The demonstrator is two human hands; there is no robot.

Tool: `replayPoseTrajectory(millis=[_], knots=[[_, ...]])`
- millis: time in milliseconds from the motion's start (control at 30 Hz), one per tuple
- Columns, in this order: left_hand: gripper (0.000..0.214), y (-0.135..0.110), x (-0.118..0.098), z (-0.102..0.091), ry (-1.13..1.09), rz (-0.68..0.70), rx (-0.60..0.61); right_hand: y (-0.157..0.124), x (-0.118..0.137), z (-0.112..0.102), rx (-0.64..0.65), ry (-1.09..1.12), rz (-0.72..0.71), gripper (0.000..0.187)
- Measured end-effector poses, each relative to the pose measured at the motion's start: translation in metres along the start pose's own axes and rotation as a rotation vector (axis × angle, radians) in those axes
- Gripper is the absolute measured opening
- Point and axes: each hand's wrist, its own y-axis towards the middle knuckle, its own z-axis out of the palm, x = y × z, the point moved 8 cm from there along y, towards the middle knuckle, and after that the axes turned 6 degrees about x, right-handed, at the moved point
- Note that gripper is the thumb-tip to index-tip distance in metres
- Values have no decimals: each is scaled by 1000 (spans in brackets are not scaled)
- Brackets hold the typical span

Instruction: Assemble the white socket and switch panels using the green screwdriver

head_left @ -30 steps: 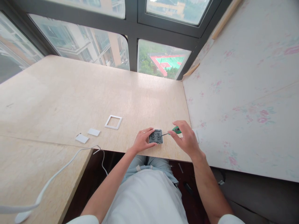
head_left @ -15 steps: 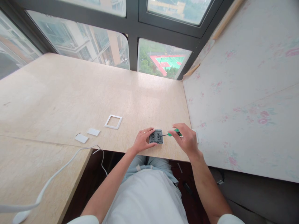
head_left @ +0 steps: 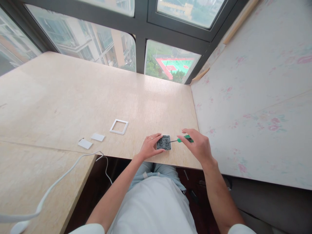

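Note:
A square wall switch body [head_left: 164,143], dark grey inside with a pale rim, lies on the tabletop near its front edge. My left hand [head_left: 151,146] grips its left side, thumb along the near edge and fingers at the far corner. From the right, my right hand [head_left: 198,143] holds a screwdriver [head_left: 181,140] by its green handle. The shaft lies at a low slant, and its tip meets the inside of the switch body right of its middle. Part of the handle is hidden behind my fingers.
A white square frame [head_left: 119,126] lies to the left on the stone-patterned tabletop [head_left: 73,97]. Farther left are two white rectangular plates [head_left: 98,137]. A white cable [head_left: 60,177] runs over the left edge. Windows stand behind, and a flowered wall [head_left: 255,107] borders the right.
My right hand has shifted slightly to the right and turned a little, and the screwdriver handle has moved right with it. The left hand keeps its hold on the switch body.

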Motion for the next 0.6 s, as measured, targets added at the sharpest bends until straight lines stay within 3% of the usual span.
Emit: replayPoseTrajectory(millis=[133,400,467,600], knots=[[72,0,-1,-1,-3,0,-3,4,7,1,-3,-31,-27,23],[72,0,-1,0,4,11,-4,1,9,13,231,449,53,38],[71,0,-1,0,5,10,-3,1,4,14,208,397,106,34],[70,0,-1,0,0,-3,6,3,1,0,-6,-18,136,21]])
